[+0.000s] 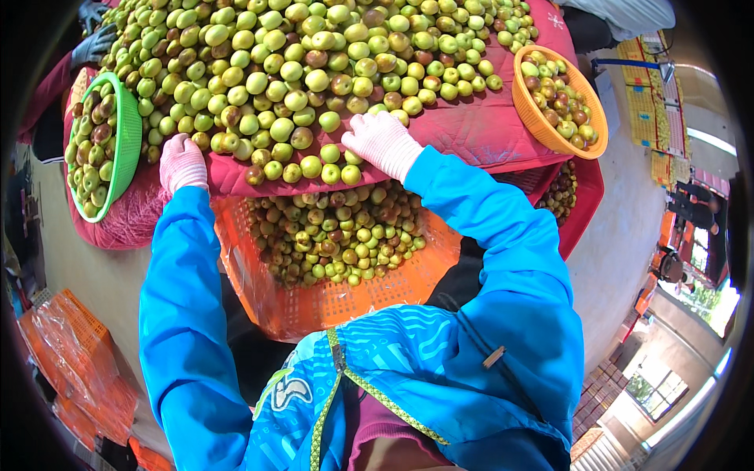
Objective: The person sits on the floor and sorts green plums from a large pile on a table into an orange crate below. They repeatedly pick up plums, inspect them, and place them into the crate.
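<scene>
Green and brown-blotched jujube fruits (pixel 283 70) lie heaped on a table covered with red quilted cloth (pixel 465 132). My left hand (pixel 183 162), in a pink-and-white knit glove, rests at the cloth's near edge, left of the fruit; its fingers are curled and whatever they may hold is hidden. My right hand (pixel 380 141), gloved alike, lies against the near side of the heap, fingers bent over the fruits; whether it grips one is unclear. Below the table edge, before me, an orange plastic crate (pixel 347 303) lined with clear film holds more jujubes.
A green plastic basket (pixel 126 150) of jujubes stands at left, an orange basket (pixel 559 138) of them at right. A red crate (pixel 580 206) sits below the right corner. Another person's gloved hand (pixel 94 46) is at the far left. Film-wrapped orange crates (pixel 82 353) stand on the floor.
</scene>
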{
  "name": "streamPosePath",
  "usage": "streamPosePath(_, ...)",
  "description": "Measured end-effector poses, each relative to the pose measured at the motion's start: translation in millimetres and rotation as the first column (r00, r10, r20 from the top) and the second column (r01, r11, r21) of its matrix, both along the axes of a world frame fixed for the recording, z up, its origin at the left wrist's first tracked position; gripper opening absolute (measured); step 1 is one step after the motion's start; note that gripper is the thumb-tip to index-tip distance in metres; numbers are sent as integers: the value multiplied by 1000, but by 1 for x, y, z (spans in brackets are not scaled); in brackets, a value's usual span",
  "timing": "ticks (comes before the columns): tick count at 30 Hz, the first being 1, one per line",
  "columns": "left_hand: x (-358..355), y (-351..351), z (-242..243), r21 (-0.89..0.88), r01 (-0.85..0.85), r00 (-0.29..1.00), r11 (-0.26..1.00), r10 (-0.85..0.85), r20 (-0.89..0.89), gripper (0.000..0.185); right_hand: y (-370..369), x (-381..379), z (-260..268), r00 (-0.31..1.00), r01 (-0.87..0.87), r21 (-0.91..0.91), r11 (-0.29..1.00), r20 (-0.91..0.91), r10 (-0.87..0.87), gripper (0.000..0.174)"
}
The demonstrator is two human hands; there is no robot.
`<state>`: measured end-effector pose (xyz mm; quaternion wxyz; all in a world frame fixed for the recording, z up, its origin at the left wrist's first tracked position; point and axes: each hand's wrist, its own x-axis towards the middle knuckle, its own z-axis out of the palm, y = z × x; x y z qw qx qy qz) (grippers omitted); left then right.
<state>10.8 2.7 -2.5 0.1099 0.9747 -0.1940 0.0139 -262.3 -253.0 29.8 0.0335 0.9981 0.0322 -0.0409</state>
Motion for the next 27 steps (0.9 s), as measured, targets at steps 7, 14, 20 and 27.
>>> streamPosePath(7,-1,-6,5,-8,-9,1000,1000,9,-4,25,-21,-10,43,822,421,900,-110,-430,-375,31)
streamPosePath(14,-4,-5,7,10,-37,998,999,37,-55,28,-44,-19,41,710,352,738,-575,-611,-350,33)
streamPosePath(20,-2,-4,4,4,-23,1000,1000,23,-19,24,-50,-2,22,756,326,895,305,-54,-652,26)
streamPosePath(27,-3,-4,5,6,-31,1000,1000,31,-5,23,-31,21,17,882,393,490,778,37,-469,43)
